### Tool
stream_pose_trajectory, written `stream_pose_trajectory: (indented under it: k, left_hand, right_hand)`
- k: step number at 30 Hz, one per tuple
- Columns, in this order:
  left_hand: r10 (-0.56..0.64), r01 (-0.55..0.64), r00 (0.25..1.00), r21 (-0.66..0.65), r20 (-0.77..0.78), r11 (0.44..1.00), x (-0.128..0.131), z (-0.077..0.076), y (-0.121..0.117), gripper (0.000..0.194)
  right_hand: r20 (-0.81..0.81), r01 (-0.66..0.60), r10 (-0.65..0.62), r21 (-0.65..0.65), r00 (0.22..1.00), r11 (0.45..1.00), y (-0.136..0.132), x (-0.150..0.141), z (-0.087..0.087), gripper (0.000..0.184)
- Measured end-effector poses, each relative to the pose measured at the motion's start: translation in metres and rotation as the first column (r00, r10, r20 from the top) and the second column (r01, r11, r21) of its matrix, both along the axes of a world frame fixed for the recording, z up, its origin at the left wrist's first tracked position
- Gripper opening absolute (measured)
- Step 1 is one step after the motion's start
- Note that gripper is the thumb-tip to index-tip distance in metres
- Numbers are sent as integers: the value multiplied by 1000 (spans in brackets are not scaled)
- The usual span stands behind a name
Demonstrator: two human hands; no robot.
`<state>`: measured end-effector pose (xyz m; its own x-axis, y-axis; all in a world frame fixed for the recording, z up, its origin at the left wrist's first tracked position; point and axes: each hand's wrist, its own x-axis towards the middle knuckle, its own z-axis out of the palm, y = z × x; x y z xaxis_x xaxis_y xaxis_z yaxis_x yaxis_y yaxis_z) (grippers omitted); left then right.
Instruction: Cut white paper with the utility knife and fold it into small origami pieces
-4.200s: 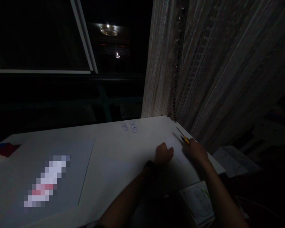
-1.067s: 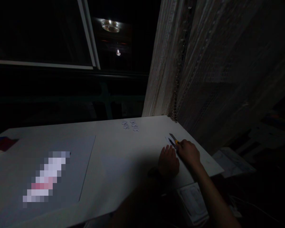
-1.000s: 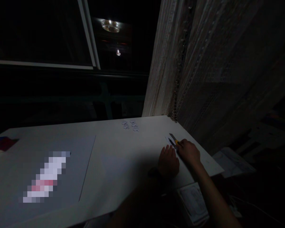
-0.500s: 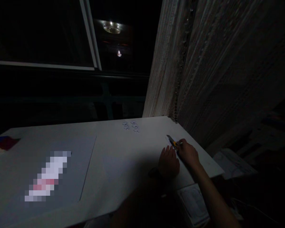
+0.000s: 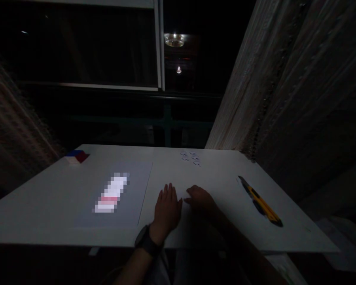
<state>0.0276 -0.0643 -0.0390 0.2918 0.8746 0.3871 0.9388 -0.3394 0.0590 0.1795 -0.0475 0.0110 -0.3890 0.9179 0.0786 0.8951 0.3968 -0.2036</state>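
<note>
- Taking the clock from the middle of the view: between 9 and 10 o'clock, can see a dim left curtain [image 5: 14, 114].
- At 9 o'clock, can see a blue, red and white block [image 5: 76, 157] on the far left part of the white counter [image 5: 47, 206].
- Toward 11 o'clock, can make out a pale window frame [image 5: 112, 86] around dark glass.
- At 8 o'clock, can see a grey sheet [image 5: 138, 188] lying on the counter, with a pixelated strip [image 5: 111, 194], white and pink, over its middle; cannot tell what is under the blur.
- Near 6 o'clock, find the left hand [image 5: 167, 209] open and flat on the counter, with fingers straight toward 12 and a dark watch [image 5: 150, 242] on the wrist.
- At 12 o'clock, beyond the frame, see a round lamp [image 5: 174, 40] and a smaller light [image 5: 178, 70] below it.
- Beyond the hands, toward their 12 o'clock, find small pieces [image 5: 190, 158] with dark outlines grouped in two columns.
- At 5 o'clock, find the right hand [image 5: 200, 199] just beside the left, with fingers bent; cannot tell whether gripping anything.
- At 4 o'clock, find the yellow-and-black utility knife [image 5: 262, 204] lying on the counter, apart from both hands, with blade toward 11 and butt toward 5.
- At 2 o'clock, see a tall right curtain [image 5: 284, 79].
- Beyond the counter's right edge, at 4 o'clock, can make out a pale, blurred surface [image 5: 344, 242].
</note>
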Motion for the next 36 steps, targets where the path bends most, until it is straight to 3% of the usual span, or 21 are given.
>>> stream_pose_trajectory:
  k: [4,9,13,17,21,26,29,32,34,36]
  left_hand:
    - [45,-45,999,40,2,998,-17,-8,-3,48]
    - [63,-64,997,37,45,997,-9,-8,-4,47]
    - [32,-33,995,13,93,999,-17,12,-2,41]
    - [-82,105,985,-149,149,983,-30,45,17,31]
    - [-129,233,952,-382,279,894,-39,67,50,23]
    - [-193,365,894,-410,404,836,-48,71,85,25]
    - [-181,408,841,-379,509,831,-52,64,95,28]
    - [-141,409,769,-310,623,859,-53,53,101,31]
    - [-113,386,734,-274,670,881,-52,48,104,33]
    - [-89,357,716,-254,692,899,-50,44,104,35]
  right_hand:
    - [169,95,-85,-50,982,994,0,-31,4,24]
    - [111,114,-106,-65,988,991,10,-24,2,21]
    - [-163,73,-106,-199,981,977,31,-4,-6,15]
    - [-474,-73,-97,-328,875,942,54,22,-3,20]
    - [-572,-204,-70,-402,817,893,67,44,9,26]
    - [-641,-200,-95,-373,762,906,78,72,17,30]
    - [-751,-59,-211,-315,625,947,85,87,13,35]
    - [-883,105,-319,-302,344,948,86,85,5,39]
    - [-918,19,-359,-362,170,932,81,71,1,43]
    - [-915,-148,-389,-402,108,903,74,50,-3,49]
